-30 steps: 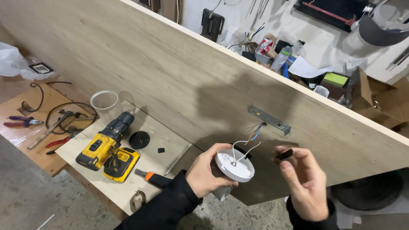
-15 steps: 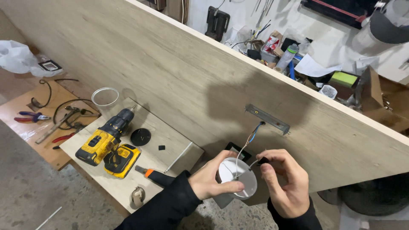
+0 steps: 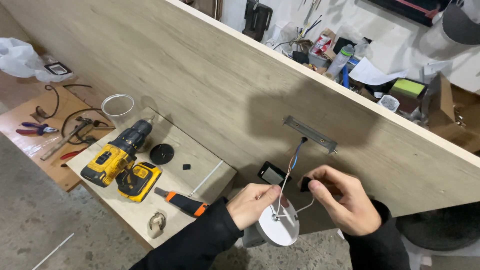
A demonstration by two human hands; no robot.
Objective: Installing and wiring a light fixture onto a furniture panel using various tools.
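1. The left hand (image 3: 256,202) grips the rim of a white round lamp base (image 3: 278,228), held low against the wooden board (image 3: 190,85).
2. The right hand (image 3: 342,200) pinches a small black piece (image 3: 304,184) just beside the wires (image 3: 292,162).
3. The wires run up to a metal bracket (image 3: 310,134).

L hand (image 3: 254,205) low centre, fingers curled shut, thumb on top, black sleeve to wrist. R hand (image 3: 342,200) beside it, thumb + forefinger pinched, other fingers curled, palm facing left.
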